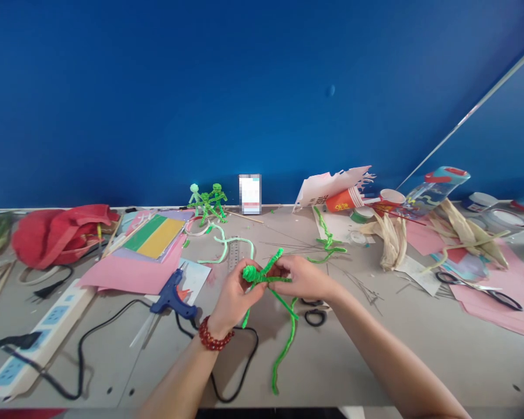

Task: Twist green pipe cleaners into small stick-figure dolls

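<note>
A bright green pipe-cleaner figure with a coiled round head is between my two hands, above the middle of the table. My left hand, a red bead bracelet on its wrist, is closed around the figure just below the head. From the right, my right hand pinches one of its green limbs; the fingertips are partly hidden. Other green strands stick out upward and downward. Below the hands a long green pipe cleaner hangs or lies; I cannot tell whether it joins the figure. Black-handled scissors lie beside my right wrist.
A blue glue gun with a black cord and a white power strip occupy the left. Green pipe-cleaner figures stand near the blue wall. Pale pipe cleaners, wires, paper cups, husks and more scissors lie around.
</note>
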`<state>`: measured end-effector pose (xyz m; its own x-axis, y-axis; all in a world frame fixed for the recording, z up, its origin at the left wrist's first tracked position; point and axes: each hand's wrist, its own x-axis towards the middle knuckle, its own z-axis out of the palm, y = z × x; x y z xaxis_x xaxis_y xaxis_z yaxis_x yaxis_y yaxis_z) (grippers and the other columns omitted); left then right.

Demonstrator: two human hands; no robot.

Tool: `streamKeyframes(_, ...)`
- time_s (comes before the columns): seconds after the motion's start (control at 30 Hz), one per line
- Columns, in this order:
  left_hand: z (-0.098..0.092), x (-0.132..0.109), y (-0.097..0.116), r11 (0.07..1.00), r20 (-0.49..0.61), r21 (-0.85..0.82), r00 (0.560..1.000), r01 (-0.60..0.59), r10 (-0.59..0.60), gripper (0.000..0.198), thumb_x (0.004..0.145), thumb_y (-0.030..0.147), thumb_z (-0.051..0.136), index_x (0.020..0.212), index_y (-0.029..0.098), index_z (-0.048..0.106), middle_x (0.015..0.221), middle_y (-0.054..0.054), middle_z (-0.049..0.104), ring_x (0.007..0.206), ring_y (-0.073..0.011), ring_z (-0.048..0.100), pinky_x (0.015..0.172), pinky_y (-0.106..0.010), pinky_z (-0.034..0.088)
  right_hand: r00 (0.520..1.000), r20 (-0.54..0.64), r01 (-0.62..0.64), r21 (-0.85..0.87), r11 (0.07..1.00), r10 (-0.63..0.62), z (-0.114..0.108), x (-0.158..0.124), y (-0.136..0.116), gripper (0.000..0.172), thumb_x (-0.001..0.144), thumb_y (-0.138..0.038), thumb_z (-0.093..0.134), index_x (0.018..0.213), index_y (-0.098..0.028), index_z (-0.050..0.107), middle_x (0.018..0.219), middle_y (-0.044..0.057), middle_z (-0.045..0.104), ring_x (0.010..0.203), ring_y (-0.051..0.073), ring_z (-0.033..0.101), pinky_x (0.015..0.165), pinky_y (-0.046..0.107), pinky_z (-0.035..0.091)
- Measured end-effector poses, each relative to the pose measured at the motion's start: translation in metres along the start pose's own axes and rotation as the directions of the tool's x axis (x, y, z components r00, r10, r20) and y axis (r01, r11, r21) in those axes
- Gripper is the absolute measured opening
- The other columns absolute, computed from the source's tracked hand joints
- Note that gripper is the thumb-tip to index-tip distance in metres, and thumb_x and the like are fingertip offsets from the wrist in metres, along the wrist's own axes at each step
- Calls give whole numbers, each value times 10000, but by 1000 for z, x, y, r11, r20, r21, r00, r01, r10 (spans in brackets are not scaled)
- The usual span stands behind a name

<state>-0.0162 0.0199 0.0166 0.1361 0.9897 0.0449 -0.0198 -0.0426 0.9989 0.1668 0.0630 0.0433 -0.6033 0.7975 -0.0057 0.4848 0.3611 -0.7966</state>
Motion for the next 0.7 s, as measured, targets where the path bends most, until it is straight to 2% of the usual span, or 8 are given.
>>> streamKeyframes(0.2, 3, 0, -5, 994, -80, -96, 995, 57, -65, 284, 696, 218, 715, 891, 189, 510, 715, 51, 488, 637, -99, 483, 589, -207, 405, 999, -1, 44, 140, 989, -44, -1, 0, 2, 175, 695, -111, 602, 850, -192, 600, 719, -31, 594, 624, 114, 513, 559, 210, 391)
streamKeyframes(0.33, 3, 2, -8, 979, -64, -188, 994, 81, -94, 242, 709, 232, 721, 856, 173, 538, 706, 34, 549, 654, -108, 516, 629, -227, 432, 998, -7, 57, 236, 970, -57, 0, 1, 2, 197, 700, -86, 591, 866, -192, 592, 726, -35, 603, 632, 112, 522, 572, 210, 399)
streamKeyframes(0.5, 3, 2, -10, 975, -78, -213, 994, 64, -82, 199, 703, 229, 737, 793, 170, 569, 674, 29, 586, 650, -114, 537, 639, -230, 442, 998, -22, 68, 336, 939, -64, 2, 2, 3, 189, 709, -89, 607, 875, -179, 598, 801, -8, 649, 697, 129, 574, 634, 230, 439)
streamKeyframes(0.6, 3, 3, -8, 968, -109, -244, 991, 53, -82, 213, 676, 228, 756, 773, 175, 574, 656, 33, 602, 638, -117, 559, 631, -231, 453, 998, 39, 15, 530, 848, -42, 1, 3, 5, 170, 767, -219, 653, 921, -171, 600, 833, 22, 663, 725, 147, 606, 650, 251, 477)
streamKeyframes(0.7, 3, 5, -6, 958, -200, -284, 974, 46, -106, 247, 646, 225, 777, 797, 176, 588, 685, 29, 638, 636, -120, 594, 634, -238, 471, 996, 68, -89, 700, 709, 57, -2, 3, 8, 265, 868, -404, 553, 919, -153, 619, 753, 43, 664, 592, 124, 568, 545, 234, 449)
